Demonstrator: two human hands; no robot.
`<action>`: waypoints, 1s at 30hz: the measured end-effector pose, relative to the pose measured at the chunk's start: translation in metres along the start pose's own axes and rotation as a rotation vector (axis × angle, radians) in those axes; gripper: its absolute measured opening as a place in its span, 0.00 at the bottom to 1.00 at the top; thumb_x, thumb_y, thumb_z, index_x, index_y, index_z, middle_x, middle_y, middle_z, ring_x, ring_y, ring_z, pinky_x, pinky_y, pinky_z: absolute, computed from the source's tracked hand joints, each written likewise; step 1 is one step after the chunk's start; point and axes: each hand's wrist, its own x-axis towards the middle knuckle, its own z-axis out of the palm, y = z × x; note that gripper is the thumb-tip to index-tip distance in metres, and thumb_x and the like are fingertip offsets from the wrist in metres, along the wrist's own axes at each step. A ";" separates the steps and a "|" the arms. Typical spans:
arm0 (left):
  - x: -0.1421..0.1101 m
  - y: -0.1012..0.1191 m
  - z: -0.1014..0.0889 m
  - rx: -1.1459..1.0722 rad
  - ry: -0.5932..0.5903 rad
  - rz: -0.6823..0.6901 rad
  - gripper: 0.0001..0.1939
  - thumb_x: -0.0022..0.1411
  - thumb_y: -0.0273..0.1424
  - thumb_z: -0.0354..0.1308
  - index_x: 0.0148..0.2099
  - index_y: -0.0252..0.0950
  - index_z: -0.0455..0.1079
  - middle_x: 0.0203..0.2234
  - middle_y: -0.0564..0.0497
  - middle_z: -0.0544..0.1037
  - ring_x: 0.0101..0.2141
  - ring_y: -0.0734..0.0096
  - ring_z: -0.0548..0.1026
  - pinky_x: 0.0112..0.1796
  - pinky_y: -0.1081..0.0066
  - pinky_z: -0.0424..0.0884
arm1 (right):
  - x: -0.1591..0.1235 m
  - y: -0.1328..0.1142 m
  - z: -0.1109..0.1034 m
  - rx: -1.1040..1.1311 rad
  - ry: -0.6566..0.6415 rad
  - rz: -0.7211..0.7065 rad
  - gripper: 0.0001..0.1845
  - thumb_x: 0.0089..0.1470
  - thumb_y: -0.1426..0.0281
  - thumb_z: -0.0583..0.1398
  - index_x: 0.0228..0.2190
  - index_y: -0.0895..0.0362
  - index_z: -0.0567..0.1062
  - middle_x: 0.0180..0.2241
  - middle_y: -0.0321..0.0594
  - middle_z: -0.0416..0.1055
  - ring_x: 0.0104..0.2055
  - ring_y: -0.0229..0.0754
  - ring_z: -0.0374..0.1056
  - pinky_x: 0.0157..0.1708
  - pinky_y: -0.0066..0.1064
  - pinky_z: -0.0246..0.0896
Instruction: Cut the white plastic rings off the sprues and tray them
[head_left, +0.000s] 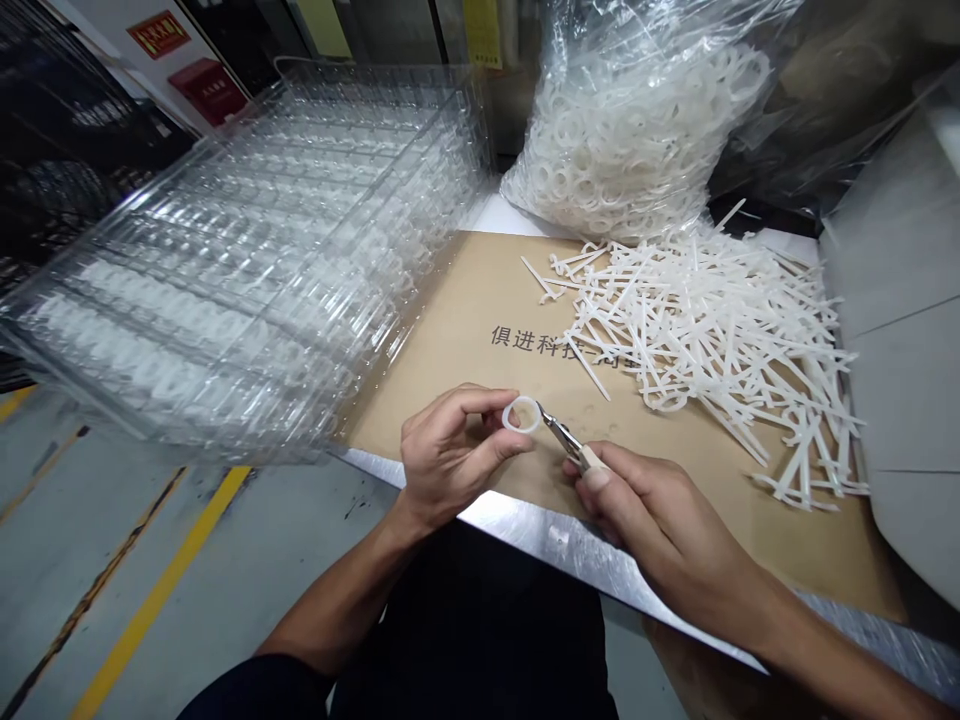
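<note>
A small whitish ring (506, 416) is held up over the cardboard sheet (450, 330), its opening turned toward the viewer, with the left hand (454, 440) grasping its left side between thumb and index finger. It looks like moulded plastic, so I judge it very light, springy rather than rigid, and a little slick; a hard pinch would probably squash it oval, while too loose a one might let it twist. The best hold seems to be this one, fingertips on the band at one side, leaving the opposite rim free. At that free rim is the tip of the metal nippers (566, 440); whether the blades touch the plastic, I cannot tell. The right hand (645, 505) is wrapped around their pale handles, thumb on top. Beyond, to the right on the cardboard, lies a loose pile of thin white plastic sticks (697, 320), likely stiff and easily tangled. Behind it stands a clear bag of similar rings (622, 150), and to the left are transparent trays (247, 240) holding white pieces.
</note>
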 end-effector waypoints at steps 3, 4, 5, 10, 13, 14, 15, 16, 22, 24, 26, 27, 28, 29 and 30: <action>0.001 0.000 0.000 -0.018 -0.011 0.050 0.18 0.58 0.24 0.73 0.51 0.36 0.79 0.33 0.50 0.82 0.33 0.72 0.80 0.34 0.75 0.77 | 0.000 -0.001 0.000 0.009 -0.004 -0.016 0.23 0.74 0.54 0.48 0.37 0.57 0.72 0.26 0.33 0.60 0.26 0.37 0.57 0.25 0.31 0.54; 0.001 -0.001 0.000 -0.021 -0.015 0.066 0.19 0.58 0.24 0.73 0.51 0.36 0.78 0.33 0.50 0.82 0.33 0.72 0.80 0.34 0.75 0.77 | 0.001 -0.002 0.000 0.012 -0.002 -0.018 0.23 0.73 0.54 0.49 0.36 0.57 0.72 0.26 0.33 0.60 0.26 0.37 0.57 0.25 0.31 0.55; 0.001 -0.001 0.000 -0.022 -0.019 0.078 0.19 0.58 0.23 0.73 0.51 0.36 0.78 0.33 0.51 0.81 0.33 0.72 0.80 0.34 0.75 0.77 | 0.001 -0.002 0.000 0.014 0.001 -0.021 0.23 0.73 0.54 0.49 0.36 0.57 0.72 0.26 0.33 0.60 0.26 0.37 0.56 0.25 0.31 0.55; 0.003 -0.001 0.001 -0.018 -0.023 0.099 0.20 0.58 0.24 0.73 0.52 0.36 0.78 0.32 0.51 0.81 0.33 0.71 0.80 0.34 0.74 0.78 | 0.001 -0.003 0.000 0.016 0.001 -0.017 0.23 0.74 0.55 0.49 0.37 0.57 0.72 0.26 0.33 0.61 0.27 0.37 0.57 0.25 0.30 0.55; 0.004 0.001 0.002 -0.028 -0.031 0.111 0.20 0.58 0.24 0.73 0.52 0.36 0.77 0.31 0.51 0.81 0.33 0.72 0.80 0.34 0.74 0.78 | 0.000 -0.002 0.000 0.023 -0.006 -0.012 0.22 0.74 0.55 0.49 0.38 0.57 0.72 0.26 0.33 0.61 0.27 0.37 0.57 0.25 0.30 0.55; 0.004 0.002 0.002 -0.027 -0.031 0.114 0.19 0.58 0.24 0.73 0.52 0.35 0.77 0.31 0.51 0.81 0.33 0.72 0.80 0.34 0.74 0.78 | 0.000 -0.001 0.000 0.028 -0.008 -0.010 0.22 0.74 0.55 0.49 0.38 0.57 0.72 0.26 0.33 0.61 0.27 0.36 0.57 0.25 0.30 0.55; 0.004 0.002 0.002 -0.025 -0.032 0.118 0.19 0.58 0.25 0.73 0.52 0.35 0.78 0.30 0.51 0.80 0.33 0.72 0.80 0.34 0.74 0.78 | 0.000 0.000 0.000 0.032 -0.009 -0.008 0.22 0.74 0.54 0.49 0.39 0.57 0.72 0.27 0.33 0.62 0.27 0.36 0.57 0.25 0.29 0.55; 0.004 0.002 0.001 -0.025 -0.032 0.121 0.19 0.59 0.25 0.73 0.52 0.35 0.77 0.30 0.51 0.80 0.33 0.72 0.80 0.34 0.74 0.78 | 0.000 0.000 0.000 0.036 -0.010 -0.008 0.22 0.74 0.54 0.49 0.39 0.57 0.72 0.27 0.33 0.62 0.27 0.36 0.57 0.25 0.29 0.55; 0.004 0.001 0.001 0.009 -0.032 0.127 0.19 0.59 0.28 0.73 0.52 0.36 0.77 0.30 0.51 0.80 0.32 0.71 0.80 0.33 0.73 0.78 | -0.001 0.000 -0.001 0.052 -0.014 0.000 0.22 0.74 0.54 0.50 0.38 0.56 0.72 0.27 0.34 0.63 0.28 0.36 0.58 0.25 0.28 0.55; 0.005 0.001 0.002 0.016 -0.026 0.136 0.18 0.59 0.28 0.74 0.51 0.36 0.77 0.30 0.52 0.80 0.31 0.71 0.79 0.32 0.73 0.77 | -0.001 0.000 -0.001 0.053 -0.015 0.002 0.21 0.74 0.54 0.50 0.38 0.56 0.72 0.27 0.33 0.63 0.28 0.36 0.58 0.25 0.28 0.55; 0.006 0.002 0.002 0.008 -0.023 0.142 0.18 0.59 0.29 0.74 0.51 0.35 0.78 0.30 0.51 0.80 0.31 0.72 0.79 0.32 0.74 0.77 | -0.002 0.001 -0.001 0.054 -0.018 0.006 0.21 0.74 0.54 0.50 0.38 0.56 0.72 0.27 0.33 0.63 0.28 0.36 0.58 0.25 0.28 0.55; 0.006 0.002 0.003 -0.002 -0.023 0.141 0.17 0.59 0.29 0.74 0.50 0.34 0.78 0.30 0.51 0.80 0.31 0.72 0.79 0.32 0.74 0.77 | -0.002 0.001 -0.001 0.055 -0.019 0.007 0.21 0.74 0.54 0.50 0.38 0.56 0.72 0.27 0.33 0.63 0.28 0.35 0.58 0.25 0.27 0.55; 0.006 0.002 0.003 -0.011 -0.024 0.139 0.17 0.59 0.29 0.74 0.50 0.34 0.78 0.30 0.51 0.80 0.31 0.72 0.79 0.32 0.74 0.76 | -0.001 0.002 0.000 0.056 -0.019 0.007 0.21 0.74 0.54 0.50 0.38 0.56 0.72 0.28 0.33 0.63 0.28 0.35 0.58 0.25 0.27 0.55; 0.006 0.003 0.003 -0.018 -0.027 0.136 0.17 0.60 0.29 0.73 0.50 0.33 0.78 0.30 0.51 0.80 0.31 0.72 0.79 0.32 0.73 0.76 | -0.001 0.002 0.000 0.057 -0.018 0.007 0.21 0.74 0.54 0.50 0.38 0.56 0.72 0.28 0.33 0.63 0.28 0.35 0.58 0.25 0.27 0.55; 0.005 0.003 0.002 -0.024 -0.029 0.131 0.17 0.60 0.29 0.73 0.51 0.33 0.78 0.30 0.50 0.79 0.31 0.72 0.79 0.32 0.73 0.76 | -0.001 0.003 0.000 0.057 -0.017 0.007 0.21 0.74 0.54 0.50 0.38 0.56 0.72 0.28 0.33 0.63 0.28 0.35 0.58 0.25 0.27 0.55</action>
